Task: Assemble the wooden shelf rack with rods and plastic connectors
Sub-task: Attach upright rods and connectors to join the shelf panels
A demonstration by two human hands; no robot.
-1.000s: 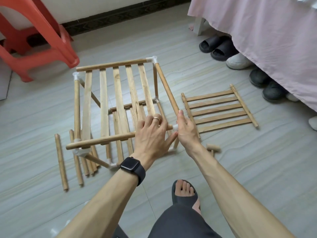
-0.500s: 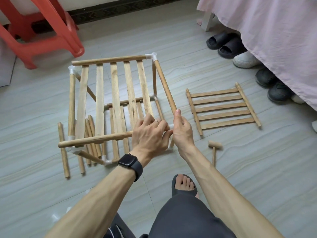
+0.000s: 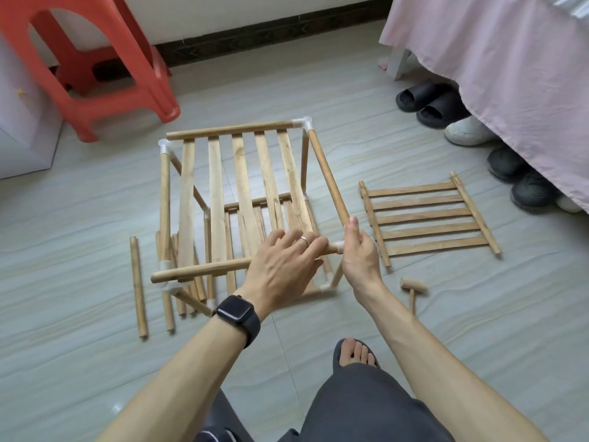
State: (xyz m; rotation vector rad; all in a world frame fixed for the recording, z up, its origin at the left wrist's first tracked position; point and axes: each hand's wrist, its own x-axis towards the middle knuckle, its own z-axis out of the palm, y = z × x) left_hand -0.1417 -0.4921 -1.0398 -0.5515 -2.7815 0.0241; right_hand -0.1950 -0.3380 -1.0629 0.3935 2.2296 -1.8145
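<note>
On the tiled floor at mid-scene stands the half-built rack [image 3: 242, 193], its top slats running near to far. The left hand [image 3: 283, 269] lies over the near rod [image 3: 204, 271] with its fingers spread and almost straight. The fingertips are blurred and the thumb is hidden beneath the hand. The right hand [image 3: 360, 253] curls round the white connector [image 3: 338, 247] at the near right corner. Its thumb points up, its tip at the free end of the side rod [image 3: 326, 173].

Bare floor opens on the near left and between the rack and the far wall. A red stool [image 3: 95, 74] crowds the far left. To the right a loose slatted panel [image 3: 427, 218] lies flat just beside the rack, with a small mallet [image 3: 412, 287] near it, close to the right forearm. Loose rods [image 3: 138, 285] lie at the rack's near left, some partly under the frame.

A dark watch [image 3: 237, 314] on the left wrist shows a blank face.

Pink cloth [image 3: 510, 74] hangs at the far right and covers the backs of several shoes [image 3: 427, 103]. A white cabinet [image 3: 22, 132] is cut off by the left edge. One sandalled foot [image 3: 355, 354] shows past a dark trouser leg.
</note>
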